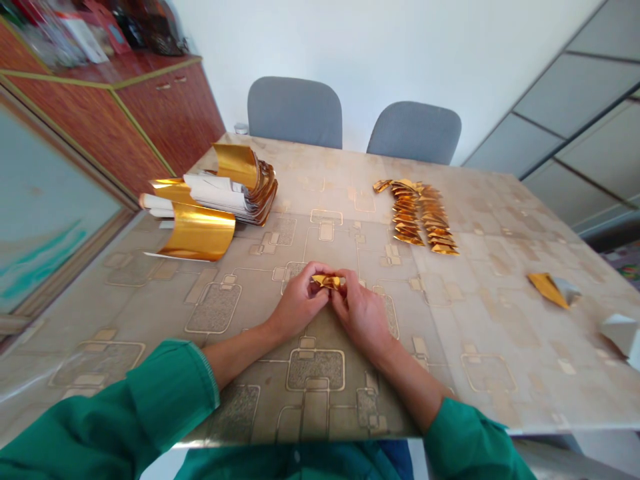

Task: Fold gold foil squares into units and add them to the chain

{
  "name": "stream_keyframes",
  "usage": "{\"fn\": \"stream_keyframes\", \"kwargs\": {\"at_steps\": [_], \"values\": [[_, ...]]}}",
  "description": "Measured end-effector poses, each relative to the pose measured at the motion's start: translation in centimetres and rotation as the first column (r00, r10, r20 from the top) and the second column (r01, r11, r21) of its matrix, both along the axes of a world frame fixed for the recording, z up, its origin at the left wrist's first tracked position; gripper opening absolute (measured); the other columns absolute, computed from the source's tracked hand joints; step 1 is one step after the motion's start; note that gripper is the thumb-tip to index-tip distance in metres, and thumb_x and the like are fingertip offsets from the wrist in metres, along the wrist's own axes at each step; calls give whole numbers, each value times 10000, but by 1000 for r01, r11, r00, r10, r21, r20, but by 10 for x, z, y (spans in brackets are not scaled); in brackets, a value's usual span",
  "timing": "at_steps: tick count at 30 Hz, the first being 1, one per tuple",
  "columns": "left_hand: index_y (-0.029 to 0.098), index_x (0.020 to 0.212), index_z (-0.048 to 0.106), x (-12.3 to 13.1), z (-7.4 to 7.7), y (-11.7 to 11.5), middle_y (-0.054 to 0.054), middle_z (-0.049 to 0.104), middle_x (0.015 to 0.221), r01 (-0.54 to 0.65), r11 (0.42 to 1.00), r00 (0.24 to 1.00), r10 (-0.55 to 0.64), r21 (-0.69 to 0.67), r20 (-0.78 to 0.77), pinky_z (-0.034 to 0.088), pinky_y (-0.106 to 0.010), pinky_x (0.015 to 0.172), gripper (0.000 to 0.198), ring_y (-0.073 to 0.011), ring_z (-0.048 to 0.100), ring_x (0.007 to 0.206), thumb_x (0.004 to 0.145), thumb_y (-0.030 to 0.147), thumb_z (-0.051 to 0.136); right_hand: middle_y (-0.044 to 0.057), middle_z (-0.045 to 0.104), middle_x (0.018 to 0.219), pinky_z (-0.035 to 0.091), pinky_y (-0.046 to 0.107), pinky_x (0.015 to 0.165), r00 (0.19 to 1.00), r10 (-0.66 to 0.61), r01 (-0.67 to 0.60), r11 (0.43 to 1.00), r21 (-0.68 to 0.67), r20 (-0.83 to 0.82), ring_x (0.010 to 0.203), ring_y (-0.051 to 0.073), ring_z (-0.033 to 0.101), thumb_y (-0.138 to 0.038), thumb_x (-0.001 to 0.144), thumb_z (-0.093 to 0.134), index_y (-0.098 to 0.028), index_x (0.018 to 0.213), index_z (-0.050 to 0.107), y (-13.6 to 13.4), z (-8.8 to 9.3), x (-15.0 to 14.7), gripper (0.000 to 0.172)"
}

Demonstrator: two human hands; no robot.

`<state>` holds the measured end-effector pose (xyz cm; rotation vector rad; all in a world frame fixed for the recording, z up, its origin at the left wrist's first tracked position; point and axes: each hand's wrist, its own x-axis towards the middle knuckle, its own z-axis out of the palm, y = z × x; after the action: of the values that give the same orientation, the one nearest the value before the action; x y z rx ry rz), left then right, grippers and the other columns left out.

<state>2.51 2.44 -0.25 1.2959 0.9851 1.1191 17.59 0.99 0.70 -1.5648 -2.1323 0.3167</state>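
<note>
The small gold foil piece (327, 282) sits between the two hands, just above the bench, folded into a narrow, crumpled strip. The left hand (300, 303) and the right hand (361, 313) face each other and close in on it from either side. The left fingers (318, 294) and right fingers (341, 295) are bent and grasp its two ends, with its gold middle showing in the gap between them. The heels of both hands lean toward the bench (480, 347), whose glossy cover has a pattern of rounded, gold-outlined squares. Green sleeves (170, 393) cover both forearms up to the wrists' near side, leaving the lower arms bare.

Farther off, right of centre, a curved double row of folded gold pieces (417, 213) lies flat on the bench. To the left is a curled stack of foil sheets (215, 200) with white backing, and a gold sheet (197, 231) curves up at its near edge. Near the right edge lies a loose gold-and-silver scrap (547, 290), with a white piece (620, 333) just beyond it, partly cut off by the frame.

Past the bench stand two grey chairs (295, 112) against a white wall, and a reddish-brown cabinet (150, 113) stands to the left.
</note>
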Motion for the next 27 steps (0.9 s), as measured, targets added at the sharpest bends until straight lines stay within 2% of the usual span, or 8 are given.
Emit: {"fn": "stream_keyframes", "kwargs": {"at_steps": [3, 6, 9, 12, 18, 23, 27], "values": [[173, 1059, 578, -1, 0, 0, -45, 676, 1030, 16, 999, 1000, -16, -33, -1, 571, -263, 757, 288, -159, 672, 873, 772, 194, 595, 48, 751, 851, 384, 231, 549, 1000, 3, -3, 1000, -5, -24, 677, 175, 688, -213, 944, 491, -198, 1134, 552, 0, -1, 1, 200], [165, 1050, 615, -2, 0, 1, -55, 695, 1024, -19, 999, 999, 17, -39, -39, 584, -268, 728, 280, -169, 683, 858, 780, 239, 619, 55, 744, 902, 410, 234, 583, 999, 14, -13, 999, 34, -50, 708, 172, 685, -197, 951, 454, -202, 1125, 550, 2, -2, 5, 199], [153, 975, 635, -4, 0, 2, -47, 709, 922, -35, 999, 997, 32, -35, -71, 582, -270, 687, 227, -159, 685, 770, 791, 286, 640, 68, 728, 960, 428, 241, 610, 997, 8, -2, 996, 87, -78, 738, 173, 675, -174, 938, 438, -204, 1107, 553, 4, -3, 8, 207], [162, 897, 611, -3, -1, 1, -21, 700, 817, -52, 999, 991, 50, -8, -123, 561, -244, 621, 152, -143, 674, 695, 783, 261, 628, 80, 714, 966, 443, 256, 645, 997, 8, 3, 990, 138, -81, 752, 180, 660, -155, 908, 450, -203, 1081, 561, 5, -5, 8, 211], [192, 864, 544, -2, -3, 0, 42, 630, 660, -68, 996, 971, 80, 61, -227, 487, -199, 510, 91, -106, 615, 527, 775, 173, 545, 70, 701, 899, 438, 270, 667, 999, 24, -17, 985, 174, -38, 739, 187, 638, -146, 869, 474, -208, 1021, 560, 3, -6, 3, 184], [197, 855, 519, -3, -2, -1, 42, 626, 653, -91, 995, 964, 99, 45, -248, 477, -208, 478, 68, -123, 630, 503, 789, 200, 537, 46, 685, 791, 393, 259, 597, 999, -26, 30, 984, 173, -24, 639, 179, 614, -141, 845, 443, -204, 1004, 545, 2, -7, 3, 199], [203, 848, 507, -2, -3, -1, 55, 613, 633, -66, 993, 947, 94, 102, -307, 453, -193, 479, 81, -104, 607, 480, 778, 164, 521, 32, 672, 711, 345, 254, 569, 999, -39, 36, 978, 205, 11, 586, 171, 599, -123, 844, 426, -203, 945, 552, 4, -10, 3, 180]]}}
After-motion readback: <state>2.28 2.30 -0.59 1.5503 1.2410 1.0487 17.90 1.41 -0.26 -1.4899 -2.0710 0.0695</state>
